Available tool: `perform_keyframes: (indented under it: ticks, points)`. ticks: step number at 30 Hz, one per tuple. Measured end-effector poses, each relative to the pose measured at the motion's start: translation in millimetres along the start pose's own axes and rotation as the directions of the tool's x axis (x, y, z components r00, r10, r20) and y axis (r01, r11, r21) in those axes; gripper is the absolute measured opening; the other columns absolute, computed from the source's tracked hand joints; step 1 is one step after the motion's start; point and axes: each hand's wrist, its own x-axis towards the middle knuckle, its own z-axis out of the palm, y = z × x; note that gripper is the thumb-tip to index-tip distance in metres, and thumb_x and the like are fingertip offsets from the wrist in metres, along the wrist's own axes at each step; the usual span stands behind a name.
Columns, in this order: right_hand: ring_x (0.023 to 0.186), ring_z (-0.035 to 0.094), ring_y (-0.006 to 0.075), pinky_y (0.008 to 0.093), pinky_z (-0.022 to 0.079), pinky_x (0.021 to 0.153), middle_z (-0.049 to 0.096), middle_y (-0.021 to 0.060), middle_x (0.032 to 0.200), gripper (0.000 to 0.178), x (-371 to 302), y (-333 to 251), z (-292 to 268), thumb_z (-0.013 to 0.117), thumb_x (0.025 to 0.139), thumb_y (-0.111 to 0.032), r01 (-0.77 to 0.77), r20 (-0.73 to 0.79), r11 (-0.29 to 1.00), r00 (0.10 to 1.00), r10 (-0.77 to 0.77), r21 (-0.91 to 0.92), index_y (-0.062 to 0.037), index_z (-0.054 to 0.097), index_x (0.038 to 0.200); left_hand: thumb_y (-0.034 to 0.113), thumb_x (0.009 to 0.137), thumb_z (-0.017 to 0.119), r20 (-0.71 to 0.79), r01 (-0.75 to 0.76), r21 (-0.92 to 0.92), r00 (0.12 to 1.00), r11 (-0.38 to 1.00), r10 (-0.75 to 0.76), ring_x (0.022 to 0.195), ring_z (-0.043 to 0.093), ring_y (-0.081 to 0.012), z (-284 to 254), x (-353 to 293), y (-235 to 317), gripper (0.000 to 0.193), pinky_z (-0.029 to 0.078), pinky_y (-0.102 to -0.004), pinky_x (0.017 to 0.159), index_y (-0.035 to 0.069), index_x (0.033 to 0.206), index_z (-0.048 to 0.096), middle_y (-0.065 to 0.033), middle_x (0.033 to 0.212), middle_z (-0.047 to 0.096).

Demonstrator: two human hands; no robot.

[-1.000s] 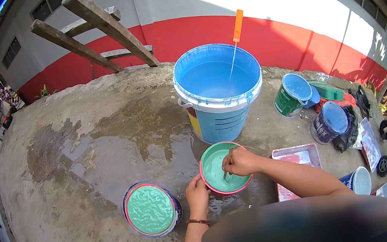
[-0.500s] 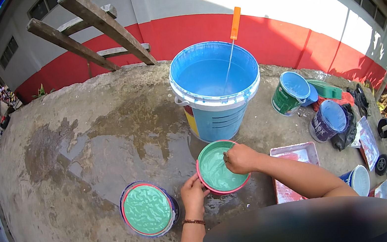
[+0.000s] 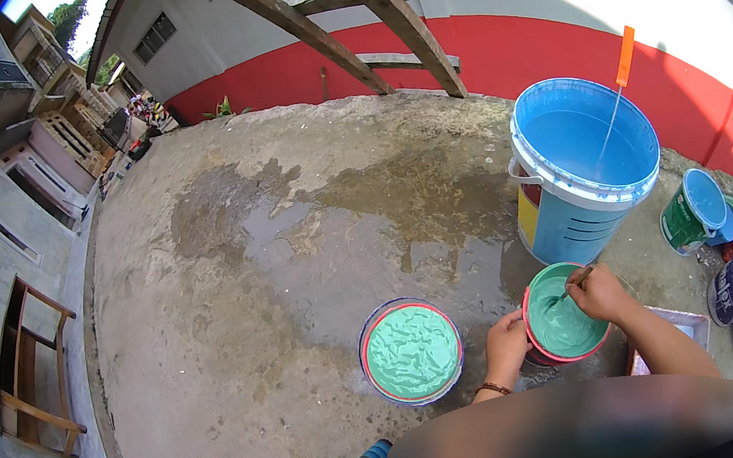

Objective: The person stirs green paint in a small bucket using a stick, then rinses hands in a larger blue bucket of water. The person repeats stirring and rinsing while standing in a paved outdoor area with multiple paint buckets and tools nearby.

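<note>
My left hand (image 3: 507, 347) grips the near-left side of a small red-rimmed bucket (image 3: 545, 358), its fingers against the rim. Light green paint (image 3: 563, 325) swirls inside. Closed around a thin stick (image 3: 574, 282), my right hand (image 3: 600, 293) is over the bucket's right side, and the stick's lower end dips into the paint. To the left stands another paint bucket (image 3: 369, 382), filled with the same green, its surface rippled. Beyond my hands is a large blue bucket (image 3: 575, 231) of blue liquid, with an orange-handled tool (image 3: 626, 57) leaning in it.
At the right are a green paint bucket (image 3: 681, 225), a dark purple one (image 3: 725, 297) and a paint tray (image 3: 683, 314) partly behind my right forearm. A wooden frame (image 3: 335, 20) leans on the red-and-white wall (image 3: 499, 38). Wet patches (image 3: 320, 236) mark the concrete. A wooden bench (image 3: 33, 374) stands far left.
My view has swung left, so everything sits farther right in the picture. The right hand still holds the stick in the paint, now more visible; the left hand remains at the bucket's rim.
</note>
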Motion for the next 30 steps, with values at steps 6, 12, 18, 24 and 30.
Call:
perform_keyframes:
  ticks: [6, 12, 18, 24, 30]
  points:
    - [0.067, 0.065, 0.0407, 0.0471, 0.053, 0.067, 0.065, 0.0219, 0.068, 0.017, 0, 1, 4, 0.061, 0.077, -0.015, 0.061, 0.179, 0.997, 0.983, -0.051, -0.047, -0.0013, 0.068, 0.07, 0.019, 0.095, 0.058, 0.002, -0.039, -0.01, 0.999, 0.999, 0.039, 0.085, 0.065, -0.011, 2, 2, -4, 0.038, 0.055, -0.0303, 0.074, 0.002, 0.128, 0.063, -0.0023, 0.097, 0.069]
    - [0.069, 0.066, 0.0405, 0.0454, 0.054, 0.068, 0.068, 0.0227, 0.075, 0.017, -5, 2, 4, 0.061, 0.08, -0.013, 0.019, 0.227, 0.92, 0.971, 0.076, -0.39, -0.0001, 0.071, 0.077, 0.016, 0.092, 0.058, -0.035, -0.062, 0.019, 0.997, 0.998, 0.062, 0.082, 0.066, -0.0114, 1, 6, -12, 0.035, 0.054, -0.0288, 0.072, 0.001, 0.123, 0.066, -0.0045, 0.091, 0.07]
    - [0.067, 0.067, 0.0365, 0.0436, 0.055, 0.068, 0.068, 0.0199, 0.072, 0.014, -5, -9, 0, 0.063, 0.079, -0.01, -0.061, 0.029, 0.998, 0.998, 0.061, -0.019, 0.0007, 0.07, 0.075, 0.016, 0.089, 0.057, -0.093, -0.125, 0.073, 0.987, 0.989, 0.132, 0.085, 0.068, -0.0188, 1, 20, -25, 0.034, 0.051, -0.0319, 0.08, 0.0, 0.118, 0.069, -0.0121, 0.094, 0.074]
    - [0.067, 0.066, 0.0392, 0.0441, 0.055, 0.066, 0.067, 0.0227, 0.074, 0.015, -3, -9, 1, 0.063, 0.08, -0.009, -0.196, 0.294, 0.922, 0.951, 0.096, 0.333, 0.0027, 0.068, 0.072, 0.014, 0.094, 0.055, -0.037, -0.15, 0.079, 0.988, 0.986, 0.153, 0.07, 0.056, -0.0064, 0, 23, -26, 0.034, 0.05, -0.0249, 0.064, 0.0, 0.123, 0.065, 0.0026, 0.083, 0.062]
    - [0.067, 0.068, 0.0389, 0.0444, 0.055, 0.067, 0.067, 0.0228, 0.072, 0.016, 1, -3, 4, 0.065, 0.079, -0.013, 0.018, 0.117, 0.958, 0.993, 0.016, -0.286, 0.0004, 0.073, 0.079, 0.014, 0.094, 0.054, -0.027, -0.171, 0.13, 0.984, 0.977, 0.176, 0.067, 0.053, -0.0051, -2, 15, -21, 0.037, 0.047, -0.0244, 0.061, 0.0, 0.126, 0.065, 0.0031, 0.08, 0.061]
